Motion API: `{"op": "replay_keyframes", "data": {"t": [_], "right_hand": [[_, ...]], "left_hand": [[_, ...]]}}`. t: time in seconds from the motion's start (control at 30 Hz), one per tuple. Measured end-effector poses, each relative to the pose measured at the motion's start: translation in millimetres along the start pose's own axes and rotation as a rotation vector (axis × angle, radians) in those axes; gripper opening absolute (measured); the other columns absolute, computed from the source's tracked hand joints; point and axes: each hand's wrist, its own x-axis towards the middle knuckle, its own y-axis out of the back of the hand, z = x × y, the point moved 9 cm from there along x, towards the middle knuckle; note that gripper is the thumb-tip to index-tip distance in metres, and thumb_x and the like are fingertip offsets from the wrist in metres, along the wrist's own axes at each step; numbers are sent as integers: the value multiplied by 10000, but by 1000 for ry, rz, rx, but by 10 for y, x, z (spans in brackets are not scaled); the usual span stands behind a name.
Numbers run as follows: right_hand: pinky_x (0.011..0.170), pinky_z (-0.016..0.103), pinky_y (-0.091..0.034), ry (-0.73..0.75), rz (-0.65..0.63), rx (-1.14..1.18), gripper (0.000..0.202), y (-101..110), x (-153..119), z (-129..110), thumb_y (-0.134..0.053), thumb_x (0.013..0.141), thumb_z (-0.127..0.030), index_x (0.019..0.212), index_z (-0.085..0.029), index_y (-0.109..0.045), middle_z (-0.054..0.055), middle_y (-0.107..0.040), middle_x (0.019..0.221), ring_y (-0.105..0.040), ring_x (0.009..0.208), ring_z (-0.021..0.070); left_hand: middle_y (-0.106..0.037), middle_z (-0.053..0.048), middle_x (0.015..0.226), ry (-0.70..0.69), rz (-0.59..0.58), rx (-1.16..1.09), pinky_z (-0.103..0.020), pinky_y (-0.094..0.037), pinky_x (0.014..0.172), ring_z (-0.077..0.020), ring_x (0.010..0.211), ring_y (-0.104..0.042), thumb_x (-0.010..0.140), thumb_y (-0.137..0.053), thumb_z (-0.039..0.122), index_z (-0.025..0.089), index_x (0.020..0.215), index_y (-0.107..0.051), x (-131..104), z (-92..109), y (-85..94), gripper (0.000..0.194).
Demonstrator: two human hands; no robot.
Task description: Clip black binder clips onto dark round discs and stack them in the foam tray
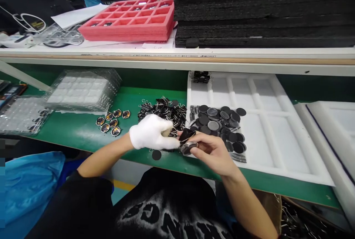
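My left hand (152, 132), in a white glove, is closed in a pinch at a black binder clip (186, 135). My bare right hand (212, 151) pinches a round disc (188, 148) with a shiny rim, right under the clip. The two hands almost meet at the front edge of the bench. Behind my left hand lies a heap of black binder clips (163, 109) with wire handles. Many dark round discs (205, 120) are spread on a white tray (269, 135) beyond my right hand. One loose black disc (156, 155) lies near the bench edge.
Several small round pieces with clips (113, 123) sit on the green bench (80, 132) at left. Clear plastic trays (83, 87) are stacked behind them. Above, a shelf carries a pink foam tray (127, 30) and black foam sheets (263, 13). Other people stand far back.
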Motion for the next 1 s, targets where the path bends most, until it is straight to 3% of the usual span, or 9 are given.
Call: {"op": "replay_keyframes", "data": {"t": [0.1,0.2,0.4,0.5,0.6,0.7,0.83,1.0], "right_hand": [[684,246,-539,34,-84,-143,106,-4,-15,-123,-744,887,-216,976,-261,-780,36,-726,894,-687,786,145],[628,234,-493,82,-136,-267,83,-29,0,-221,-731,895,-206,959,-242,-769,28,-718,836,-652,722,127],[684,247,-511,27,-178,-284,81,-37,-22,-168,-723,908,-218,969,-248,-767,17,-722,835,-657,743,126],[792,278,-549,-62,-171,-174,102,47,-70,-67,-723,917,-248,1000,-266,-781,49,-749,1028,-694,923,162],[847,275,-556,-108,127,2,113,380,-68,5,-756,902,-314,1005,-285,-793,44,-720,1201,-672,1042,164],[723,237,-558,-177,471,293,118,595,-95,184,-819,841,-378,909,-289,-783,-11,-726,945,-644,810,108],[685,234,-548,-248,631,572,221,387,-66,420,-885,751,-411,808,-254,-740,-27,-706,855,-623,766,106],[697,265,-529,-163,734,518,297,263,-81,462,-878,745,-446,724,-231,-673,-14,-692,823,-608,772,130]], "left_hand": [[-428,69,426,57,-156,-95,-236,-258,449,-63,422,-346,708,-723,555,196,501,-403,-34,-24,-151,523],[-380,75,406,91,-183,-98,-242,-247,449,-61,418,-302,687,-730,580,199,492,-384,-42,35,-211,550],[-302,68,398,141,-151,35,-271,-230,456,-76,413,-235,680,-682,444,211,467,-339,-41,104,-234,466],[-309,64,404,158,-224,-66,-267,-239,459,-76,428,-227,747,-614,350,207,479,-330,-71,51,-291,415],[-347,68,427,234,-266,-235,-237,-264,465,-67,450,-264,821,-547,271,197,518,-338,-121,-70,-319,376],[-378,71,469,296,-232,-324,-218,-278,484,-65,482,-307,860,-527,262,191,570,-388,-149,-144,-356,329],[-379,68,504,362,-118,-377,-219,-289,496,-68,498,-336,868,-530,289,195,584,-380,-128,-139,-470,335],[-355,66,515,410,-47,-394,-227,-280,490,-71,499,-333,856,-500,285,200,580,-342,-96,-105,-571,329]]}}
